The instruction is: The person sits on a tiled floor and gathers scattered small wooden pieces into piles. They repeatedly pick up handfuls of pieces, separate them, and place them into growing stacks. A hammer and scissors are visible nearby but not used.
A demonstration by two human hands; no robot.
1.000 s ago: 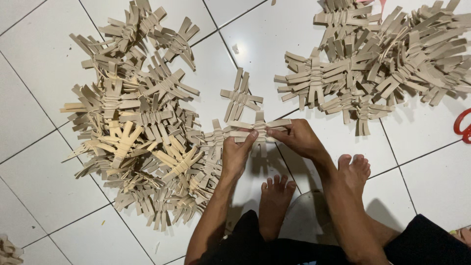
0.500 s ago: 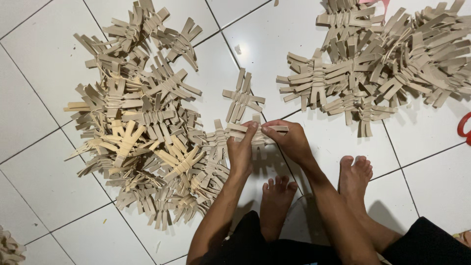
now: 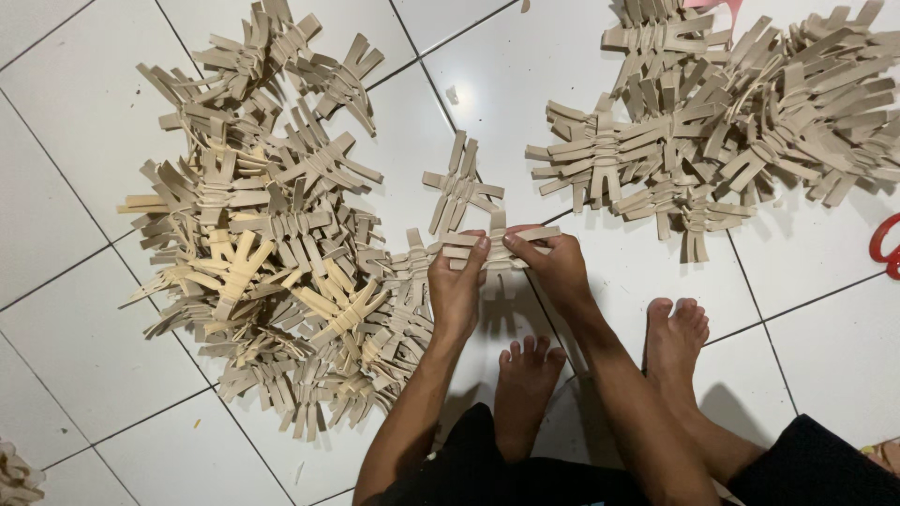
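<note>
I hold a small woven piece of tan flat strips (image 3: pixel 495 245) just above the white tiled floor, between both hands. My left hand (image 3: pixel 457 292) grips its left side with the fingers curled over the strips. My right hand (image 3: pixel 555 266) pinches its right side, thumb on top. A second loose woven piece (image 3: pixel 459 191) lies flat on the tile just beyond the hands. My two bare feet (image 3: pixel 600 361) rest on the floor right below the hands.
A large heap of the same tan woven strip pieces (image 3: pixel 272 234) covers the floor to the left. Another heap (image 3: pixel 731 112) lies at the upper right. A red curved object (image 3: pixel 886 248) shows at the right edge. Grey grout lines cross the tiles.
Both hands stay on the woven piece; the fingers have shifted slightly along its strips. The heaps have not moved.
</note>
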